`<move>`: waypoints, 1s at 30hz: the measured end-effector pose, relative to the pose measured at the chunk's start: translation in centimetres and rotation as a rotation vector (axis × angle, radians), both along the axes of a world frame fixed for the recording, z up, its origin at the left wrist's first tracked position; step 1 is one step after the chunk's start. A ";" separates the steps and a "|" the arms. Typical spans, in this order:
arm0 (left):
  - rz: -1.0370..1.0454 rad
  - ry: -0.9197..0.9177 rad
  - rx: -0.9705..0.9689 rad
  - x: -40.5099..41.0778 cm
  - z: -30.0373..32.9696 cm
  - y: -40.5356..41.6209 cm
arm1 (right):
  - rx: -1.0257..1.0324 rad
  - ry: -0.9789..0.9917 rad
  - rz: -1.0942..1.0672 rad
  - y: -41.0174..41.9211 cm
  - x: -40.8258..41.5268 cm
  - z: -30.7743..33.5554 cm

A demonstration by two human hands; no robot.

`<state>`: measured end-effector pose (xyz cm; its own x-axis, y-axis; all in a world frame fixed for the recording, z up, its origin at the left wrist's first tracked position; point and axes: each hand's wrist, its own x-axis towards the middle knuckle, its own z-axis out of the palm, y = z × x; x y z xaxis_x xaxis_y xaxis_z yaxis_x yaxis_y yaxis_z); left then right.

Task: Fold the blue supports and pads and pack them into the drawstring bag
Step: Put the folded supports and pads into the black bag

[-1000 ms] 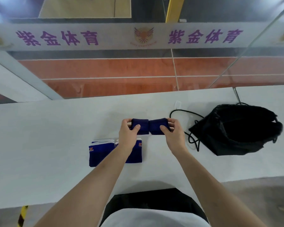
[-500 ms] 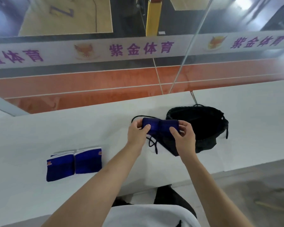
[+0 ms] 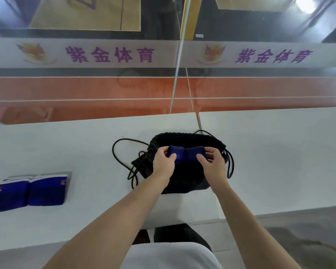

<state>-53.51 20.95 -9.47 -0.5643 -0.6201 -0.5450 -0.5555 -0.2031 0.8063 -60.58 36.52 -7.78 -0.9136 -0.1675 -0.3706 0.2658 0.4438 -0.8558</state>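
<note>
- Gripping one folded dark-blue fabric support by its ends: left hand and right hand, both closed on it.
- Support sits over the open mouth of the black drawstring bag on the white counter.
- Black cord loops left of the bag.
- Two folded blue pads with white edges lie side by side, well apart, far left.

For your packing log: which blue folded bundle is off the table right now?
The darker blue pair gripped by both hands above the black drawstring bag; the white-edged pair lies on the table.

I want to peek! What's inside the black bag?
The bag looks dark inside; nothing shows. Both hands hold folded blue supports over its mouth, covering it.
</note>
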 end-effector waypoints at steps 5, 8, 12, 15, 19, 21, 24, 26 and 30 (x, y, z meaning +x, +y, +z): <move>0.005 -0.079 0.007 -1.3 -2.1 0.6 | 0.129 -0.021 0.081 0.1 -2.5 -1.4; -0.016 -0.163 -0.017 -1.3 -3.0 0.3 | 0.175 -0.087 0.100 -0.3 -3.2 -2.5; -0.117 -0.275 -0.093 -1.1 -3.8 -0.5 | 0.246 -0.111 0.159 0.0 -3.4 -4.4; -0.221 -0.344 -0.205 -0.9 -3.9 -0.5 | 0.285 -0.126 0.188 0.6 -3.4 -5.4; -0.369 -0.385 -0.442 -1.0 -4.0 -0.2 | 0.346 -0.104 0.242 0.7 -3.5 -6.4; -0.397 -0.407 -0.482 -1.0 -4.3 -0.1 | 0.377 -0.081 0.252 0.7 -3.6 -6.9; -0.384 -0.453 -0.459 -1.0 -4.6 -0.2 | 0.415 -0.066 0.258 0.6 -3.5 -7.4; -0.387 -0.471 -0.456 -0.7 -4.7 -0.2 | 0.429 -0.058 0.253 0.7 -3.4 -7.8; -0.432 -0.499 -0.478 -0.1 -5.4 -0.1 | 0.436 -0.067 0.259 0.8 -3.5 -8.4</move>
<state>-53.66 20.88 -14.87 -0.5679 -0.6325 -0.5268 -0.8227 0.4151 0.3885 -64.07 37.27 -16.20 -0.8343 -0.2016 -0.5131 0.1484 0.8143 -0.5612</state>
